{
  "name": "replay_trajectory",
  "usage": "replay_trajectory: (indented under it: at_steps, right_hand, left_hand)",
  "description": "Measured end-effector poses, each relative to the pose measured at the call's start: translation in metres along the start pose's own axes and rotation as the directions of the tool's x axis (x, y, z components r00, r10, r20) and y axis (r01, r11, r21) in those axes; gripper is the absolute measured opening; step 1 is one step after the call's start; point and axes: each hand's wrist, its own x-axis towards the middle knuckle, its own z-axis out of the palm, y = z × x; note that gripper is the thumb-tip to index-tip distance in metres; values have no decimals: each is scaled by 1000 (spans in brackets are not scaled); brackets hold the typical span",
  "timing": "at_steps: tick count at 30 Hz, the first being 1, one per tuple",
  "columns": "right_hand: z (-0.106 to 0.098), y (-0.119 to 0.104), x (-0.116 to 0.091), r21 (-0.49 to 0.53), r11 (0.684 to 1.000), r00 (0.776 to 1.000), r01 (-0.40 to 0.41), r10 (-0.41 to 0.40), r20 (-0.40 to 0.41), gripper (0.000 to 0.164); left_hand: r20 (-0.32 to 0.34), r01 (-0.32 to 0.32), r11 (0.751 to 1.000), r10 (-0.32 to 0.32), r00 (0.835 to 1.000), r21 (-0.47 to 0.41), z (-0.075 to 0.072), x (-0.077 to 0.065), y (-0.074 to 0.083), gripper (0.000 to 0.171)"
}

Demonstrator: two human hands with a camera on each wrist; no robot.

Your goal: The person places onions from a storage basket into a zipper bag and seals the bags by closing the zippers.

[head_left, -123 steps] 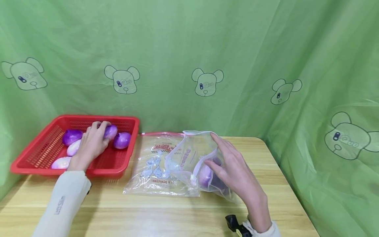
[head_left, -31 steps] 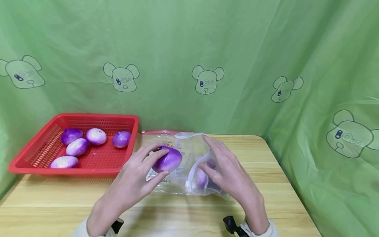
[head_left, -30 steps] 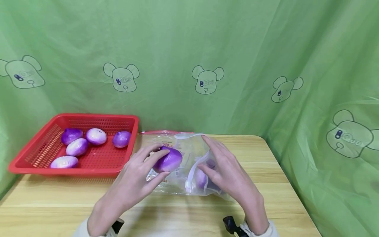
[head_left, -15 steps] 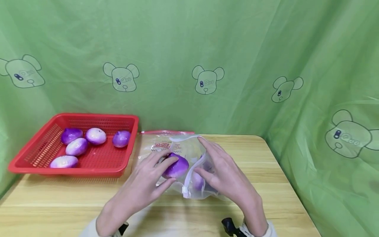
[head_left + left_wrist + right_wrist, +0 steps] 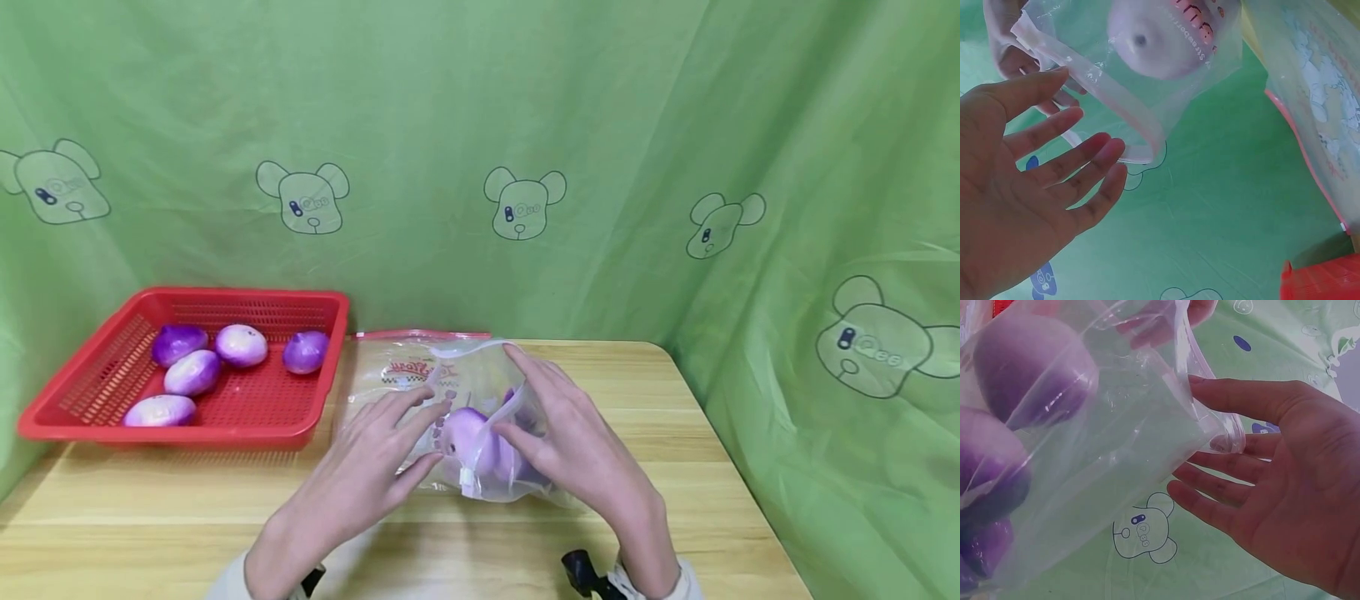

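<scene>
Hands on either side of clear zip bag [image 5: 467,377]: left hand [image 5: 367,458] released, fingers parted around nothing; right hand [image 5: 573,433] holding bag's rim between thumb and fingers. Best to keep mouth propped wide with right, nudge onion deeper past zip slider [image 5: 467,482], avoid snagging rim. Purple onion [image 5: 462,433] just inside mouth, between hands, just beside left thumb, against other onions [image 5: 994,465].

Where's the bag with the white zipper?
In the head view, the white-zippered bag is right of the red basket, between the left hand and right hand, partly hiding the red-zippered bag.
</scene>
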Motion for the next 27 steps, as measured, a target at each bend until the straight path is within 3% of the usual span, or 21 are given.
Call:
replay_trajectory:
  at_steps: [27]
  right_hand:
    - [2,2,-3,-19,999,999,-51,51,-10,86]
  left_hand:
    - [-2,-6,1000,6,1000,4,-7,-4,-7,36]
